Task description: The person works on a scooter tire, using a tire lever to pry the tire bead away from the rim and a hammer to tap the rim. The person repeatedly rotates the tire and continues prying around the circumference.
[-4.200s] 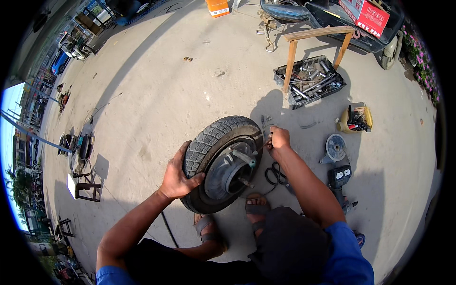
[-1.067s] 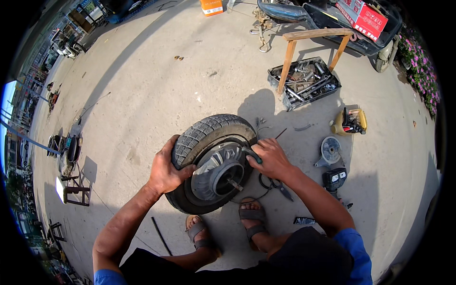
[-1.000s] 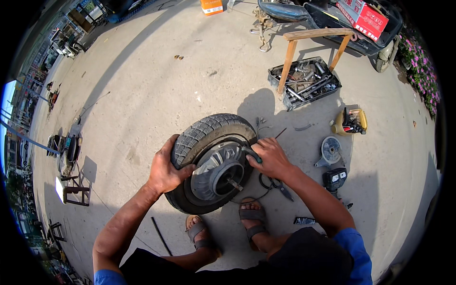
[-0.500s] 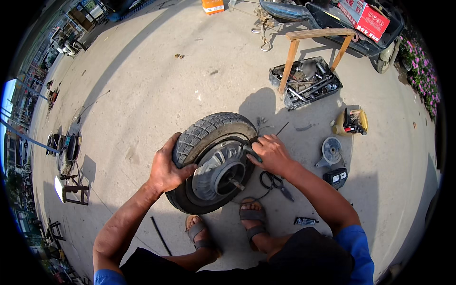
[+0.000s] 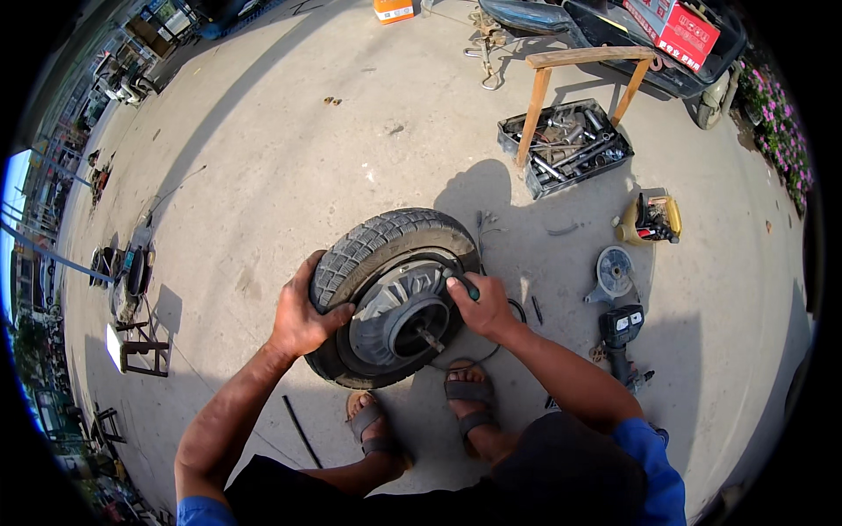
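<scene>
While the wheel [image 5: 395, 302] is clamped at its left edge between the thumb and fingers of the left hand [image 5: 303, 316], a green-handled tool [image 5: 472, 286] is gripped in the curled right hand [image 5: 487, 309] at the wheel's right side. Tilted, the wheel is held just beyond the sandals [image 5: 467, 391].
</scene>
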### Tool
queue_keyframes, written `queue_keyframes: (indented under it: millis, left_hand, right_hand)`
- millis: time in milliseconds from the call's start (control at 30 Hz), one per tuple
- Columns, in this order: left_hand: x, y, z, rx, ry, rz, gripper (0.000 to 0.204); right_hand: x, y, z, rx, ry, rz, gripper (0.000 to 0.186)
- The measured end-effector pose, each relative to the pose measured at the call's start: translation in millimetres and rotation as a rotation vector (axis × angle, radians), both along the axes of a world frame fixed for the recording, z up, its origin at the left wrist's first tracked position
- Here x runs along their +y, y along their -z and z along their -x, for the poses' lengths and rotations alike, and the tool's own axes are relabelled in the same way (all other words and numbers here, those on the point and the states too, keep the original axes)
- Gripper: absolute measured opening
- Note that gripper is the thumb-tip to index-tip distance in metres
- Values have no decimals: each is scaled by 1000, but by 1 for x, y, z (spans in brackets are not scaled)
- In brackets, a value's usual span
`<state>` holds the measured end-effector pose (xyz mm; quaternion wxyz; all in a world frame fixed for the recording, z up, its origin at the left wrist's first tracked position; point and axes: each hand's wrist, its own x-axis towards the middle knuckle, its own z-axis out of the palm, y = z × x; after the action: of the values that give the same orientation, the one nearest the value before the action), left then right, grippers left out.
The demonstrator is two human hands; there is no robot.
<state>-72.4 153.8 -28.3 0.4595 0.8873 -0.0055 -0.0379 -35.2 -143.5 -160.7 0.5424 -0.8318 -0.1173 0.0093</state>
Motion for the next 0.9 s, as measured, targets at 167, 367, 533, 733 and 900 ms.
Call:
queue_keyframes:
  millis: [167, 367, 533, 733, 900]
  left_hand:
    - [-8, -7, 6, -44, 18, -25, 85]
    - [-17, -16, 15, -72, 19, -20, 80]
    - [-19, -19, 11, 16, 40, -30, 88]
    - [-11, -10, 10, -6, 6, -22, 88]
    - [-5, 1, 9, -46, -15, -13, 87]
  right_hand:
    - [19, 24, 19, 314, 176, -408, 46]
    - [25, -20, 25, 878, 303, -702, 35]
    - [11, -1, 27, 638, 278, -609, 46]
    - [-9, 5, 14, 255, 95, -345, 47]
    - [-11, -7, 2, 89, 18, -77, 44]
